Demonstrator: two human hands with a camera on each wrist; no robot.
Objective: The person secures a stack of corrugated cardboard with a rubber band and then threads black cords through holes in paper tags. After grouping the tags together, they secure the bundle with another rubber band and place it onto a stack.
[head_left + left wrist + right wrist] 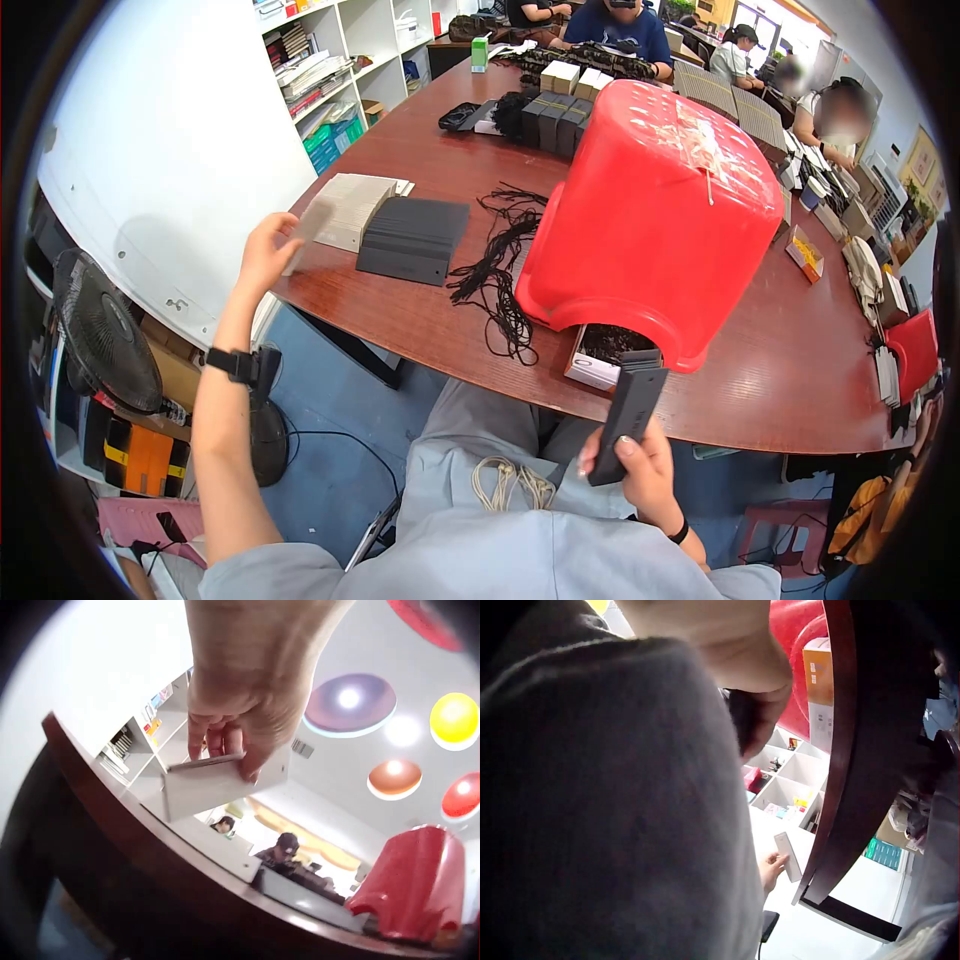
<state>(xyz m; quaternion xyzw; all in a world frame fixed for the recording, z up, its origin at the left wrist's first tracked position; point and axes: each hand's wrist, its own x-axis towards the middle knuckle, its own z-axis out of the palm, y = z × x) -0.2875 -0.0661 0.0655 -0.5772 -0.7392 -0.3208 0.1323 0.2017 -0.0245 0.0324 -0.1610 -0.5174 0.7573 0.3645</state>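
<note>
My left hand (265,258) pinches a pale grey card (217,793) between thumb and fingers, at the table's left edge. Beside it lies a row of pale grey cards (350,212), with a fanned row of black cards (412,242) to its right. My right hand (650,472) grips a bundle of narrow black cards (632,412) over my lap, just off the table's front edge. A small open box (596,372) with dark contents sits behind that bundle, partly under an upturned red plastic stool (650,240). Loose black cords (505,245) lie between cards and stool.
The brown table (400,150) carries stacks of dark bundled cards (555,122) farther back. Several people sit around its far side. A black fan (105,330) stands at left by white shelves (365,35). A pink stool (785,530) is on the floor at right.
</note>
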